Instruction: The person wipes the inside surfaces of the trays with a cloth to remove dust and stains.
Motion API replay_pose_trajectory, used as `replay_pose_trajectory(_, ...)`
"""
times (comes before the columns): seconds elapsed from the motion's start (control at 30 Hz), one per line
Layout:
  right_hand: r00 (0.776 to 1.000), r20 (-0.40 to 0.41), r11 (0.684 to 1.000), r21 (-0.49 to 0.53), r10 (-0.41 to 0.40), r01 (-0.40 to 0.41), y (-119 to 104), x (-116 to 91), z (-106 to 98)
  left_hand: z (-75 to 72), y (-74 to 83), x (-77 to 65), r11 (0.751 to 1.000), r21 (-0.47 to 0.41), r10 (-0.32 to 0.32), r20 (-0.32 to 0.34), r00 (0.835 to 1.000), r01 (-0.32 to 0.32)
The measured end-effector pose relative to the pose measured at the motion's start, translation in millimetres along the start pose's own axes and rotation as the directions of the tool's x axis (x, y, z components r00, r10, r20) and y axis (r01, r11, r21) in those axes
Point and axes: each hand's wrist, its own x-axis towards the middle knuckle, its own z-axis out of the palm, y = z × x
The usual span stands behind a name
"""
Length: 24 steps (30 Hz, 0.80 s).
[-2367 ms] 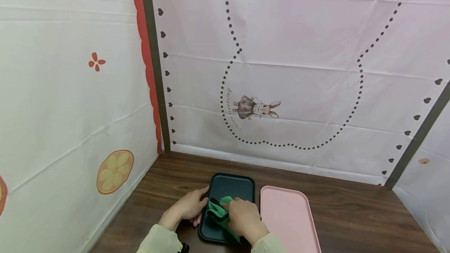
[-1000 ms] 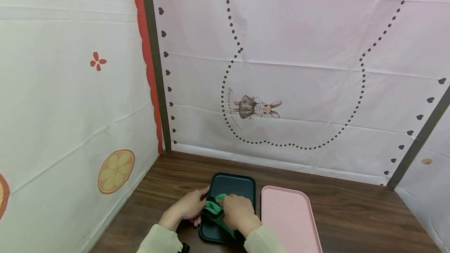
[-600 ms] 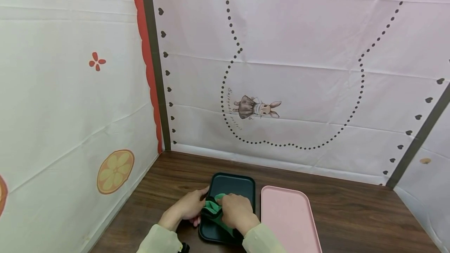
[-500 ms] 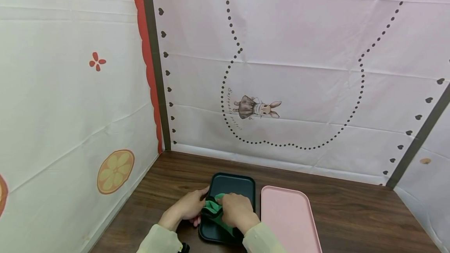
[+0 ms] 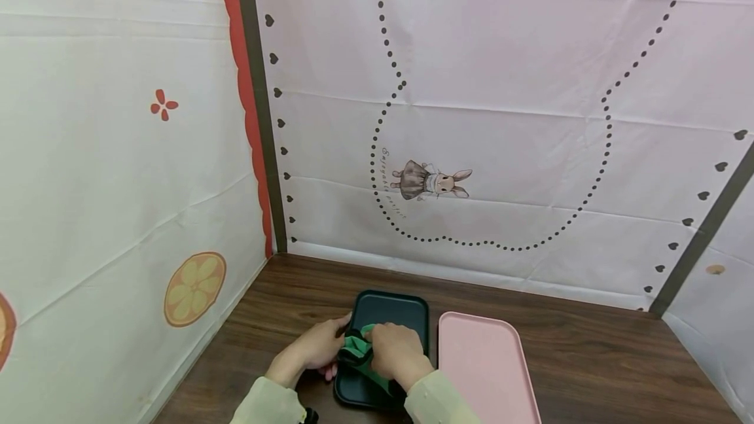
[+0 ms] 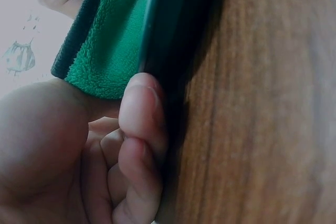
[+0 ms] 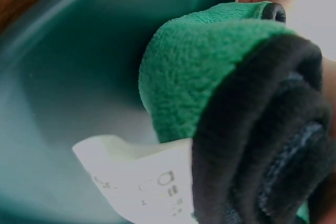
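Observation:
A dark green-black rectangular tray (image 5: 391,311) lies on the wooden table. My left hand (image 5: 318,347) grips its left edge, and in the left wrist view curled fingers (image 6: 142,108) touch the tray's outer side (image 6: 173,19). Bunched in my right hand (image 5: 397,353) is a green towelling cloth (image 5: 356,347) with black edging, lying over the left and middle of the tray. Up close in the right wrist view, the folded cloth (image 7: 194,72) sits against the tray surface (image 7: 79,93), with a white printed label (image 7: 142,177) sticking out. My right fingertips are hidden.
A pink tray (image 5: 485,365) stands just right of the dark one, its near end cut off by the frame. Brown wooden tabletop (image 5: 612,371) extends to the right. Printed white sheets (image 5: 518,149) wall the table at the back and sides.
Compared with 2.4 seconds ago, my right hand and the cloth have shifted slightly left and up on the dark tray. Over the last second they hardly move. My left hand stays at the tray's edge.

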Motion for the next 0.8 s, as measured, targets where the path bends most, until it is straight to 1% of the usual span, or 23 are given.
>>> replay_pose_trajectory(0.5, 0.998, 0.042, 0.993, 0.103, 0.046, -0.050, 4.3, 4.9, -0.6, -0.1, 1.3, -1.4, 1.000, -0.021, 0.001, 0.012, 1.000, -0.001)
replay_pose_trajectory(0.8, 0.998, 0.033, 0.992, 0.111, 0.061, -0.065, 5.8, 6.8, -0.1, 0.3, 1.7, -2.4, 1.000, -0.022, 0.012, 0.009, 1.000, -0.012)
